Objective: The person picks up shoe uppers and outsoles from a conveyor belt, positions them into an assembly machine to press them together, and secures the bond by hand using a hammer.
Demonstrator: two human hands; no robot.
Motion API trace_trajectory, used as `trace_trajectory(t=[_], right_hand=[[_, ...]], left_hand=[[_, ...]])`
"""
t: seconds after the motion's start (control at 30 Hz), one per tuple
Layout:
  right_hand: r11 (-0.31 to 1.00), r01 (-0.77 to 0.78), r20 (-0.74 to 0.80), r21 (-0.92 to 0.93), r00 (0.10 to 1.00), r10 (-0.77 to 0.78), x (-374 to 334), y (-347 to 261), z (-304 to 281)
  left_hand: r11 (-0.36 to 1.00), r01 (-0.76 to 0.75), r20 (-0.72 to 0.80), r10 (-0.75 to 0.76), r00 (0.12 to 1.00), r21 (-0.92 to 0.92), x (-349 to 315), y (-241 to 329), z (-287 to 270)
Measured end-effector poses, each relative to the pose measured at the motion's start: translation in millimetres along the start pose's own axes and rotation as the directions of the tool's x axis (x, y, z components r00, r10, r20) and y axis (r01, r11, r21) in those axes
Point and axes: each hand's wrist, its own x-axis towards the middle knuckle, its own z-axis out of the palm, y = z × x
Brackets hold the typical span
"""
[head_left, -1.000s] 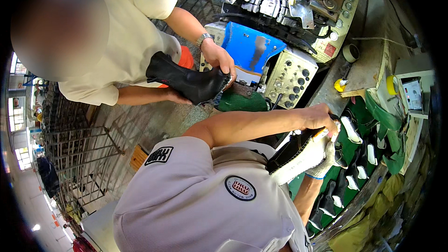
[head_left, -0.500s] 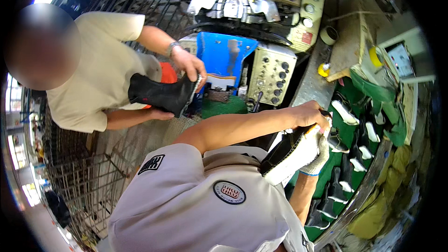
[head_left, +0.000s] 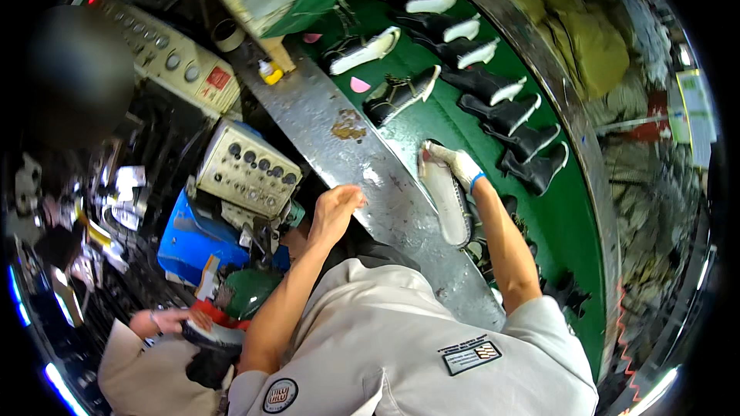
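Observation:
My right hand (head_left: 461,167), in a white glove with a blue cuff edge, grips one end of a black shoe (head_left: 447,196). The shoe is sole up, its pale underside showing, over the edge of the green-covered bench (head_left: 551,239). My bare left hand (head_left: 338,212) is off the shoe, above the metal ledge (head_left: 308,119); its fingers are loosely bent and nothing shows in them. Beyond my right hand stand a black shoe with light stitching (head_left: 401,96) and a row of black boots (head_left: 524,139) with white soles.
To the left are a control box (head_left: 248,167) with dark knobs and a blue machine part (head_left: 196,239). A co-worker's hand (head_left: 173,320) holds a boot (head_left: 212,335) at the lower left. A small yellow bottle (head_left: 270,72) stands on the ledge. Olive cloth (head_left: 574,38) lies beyond the bench.
The view has swung right toward the bench. My left hand has let go of the shoe and moved away from it. My right hand has carried the shoe from my body to the bench.

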Motion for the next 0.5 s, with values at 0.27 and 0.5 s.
trace_trajectory(t=[0.27, 0.5], right_hand=[[0.376, -0.292, -0.379, -0.880, 0.907, -0.185, 85, 89, -46], [0.966, -0.066, -0.350, -0.251, 0.936, -0.027, 202, 27, -20]], left_hand=[[0.918, 0.058, 0.018, -0.071, 0.997, 0.392, 53, -8, 14], [0.605, 0.002, -0.044, 0.054, 0.998, 0.796, 180, 11, 23]])
